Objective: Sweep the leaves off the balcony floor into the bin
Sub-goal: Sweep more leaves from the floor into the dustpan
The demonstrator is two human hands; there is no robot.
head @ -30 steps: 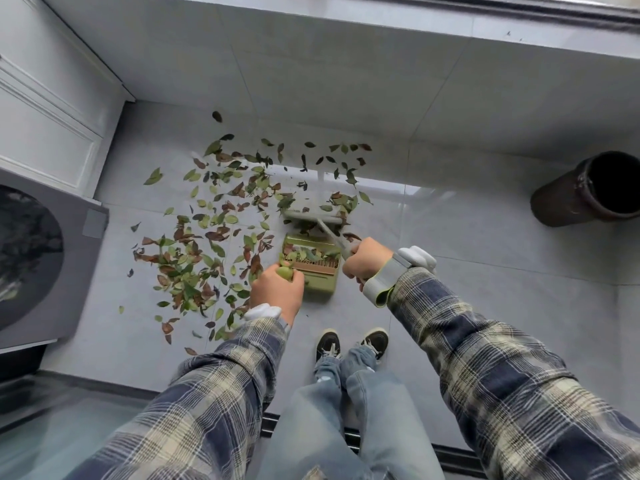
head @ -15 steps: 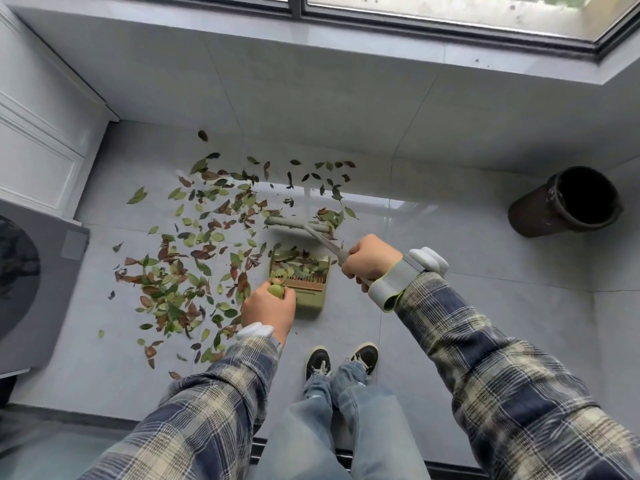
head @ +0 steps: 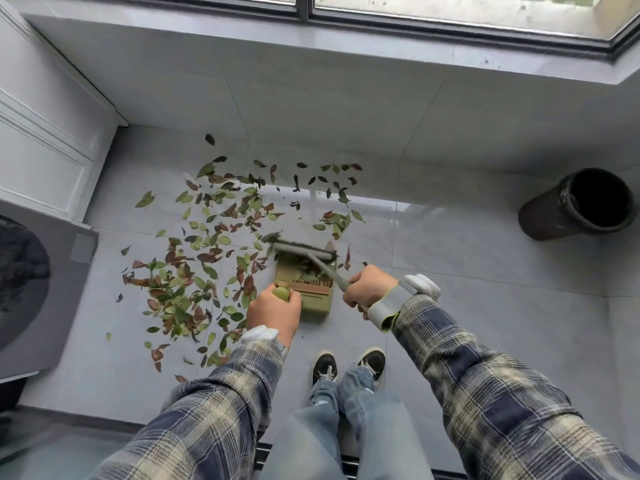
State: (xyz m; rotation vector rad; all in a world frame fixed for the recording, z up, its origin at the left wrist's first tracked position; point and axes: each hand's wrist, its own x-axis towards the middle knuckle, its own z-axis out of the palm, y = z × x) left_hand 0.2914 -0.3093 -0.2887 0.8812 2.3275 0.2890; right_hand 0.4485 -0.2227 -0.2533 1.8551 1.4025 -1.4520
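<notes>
Tiled floor (head: 467, 282), bin (head: 543, 220) far right: left hand (head: 273, 311) grips dustpan (head: 316, 303), right hand (head: 370, 287) grips broom (head: 302, 251).

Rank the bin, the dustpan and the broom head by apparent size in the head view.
1. bin, clearly largest.
2. dustpan.
3. broom head, about as wide as the dustpan but far thinner.
The bin looks farther from the camera, so its true lead is probably greater.

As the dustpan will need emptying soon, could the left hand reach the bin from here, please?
Probably not. The left hand grips the dustpan handle, and the bin stands well off to the right, beyond the right arm. Only floor lies between, so a step or two should do.
</notes>
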